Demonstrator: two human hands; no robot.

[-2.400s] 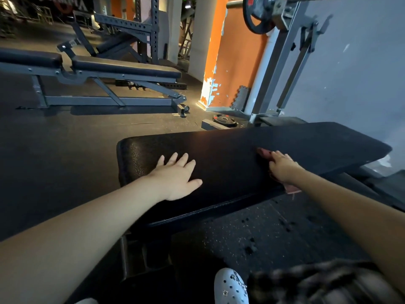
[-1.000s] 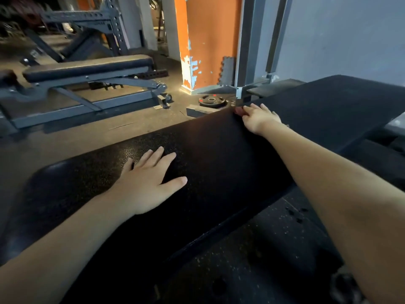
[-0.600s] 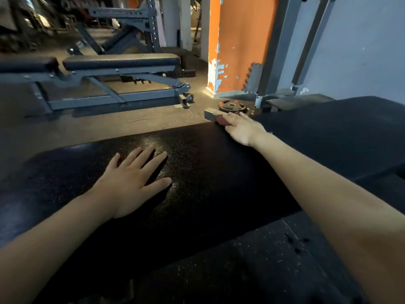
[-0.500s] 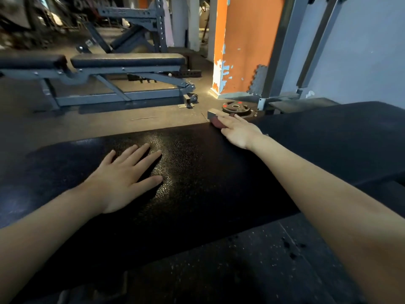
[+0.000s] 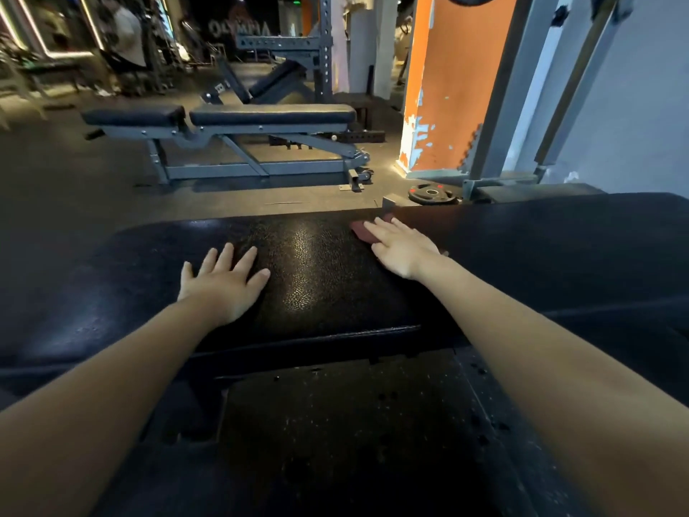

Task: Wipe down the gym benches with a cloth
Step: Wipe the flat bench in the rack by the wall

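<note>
A wide black padded bench runs across the middle of the view, its textured top shining in one patch. My left hand lies flat on the pad with fingers spread, left of centre. My right hand presses a dark red cloth onto the pad near its far edge, fingers straight on top of it. Only the cloth's far-left corner shows beyond my fingertips; the hand hides the rest.
A grey-framed adjustable bench stands on the floor beyond. An orange pillar and a grey rack upright rise at the right, with a weight plate on the floor by them. Dark rubber flooring lies beneath me.
My right hand has slid the cloth leftward along the far edge of the pad and slightly back toward me. My left hand has stayed flat on the pad. The view has lifted.
</note>
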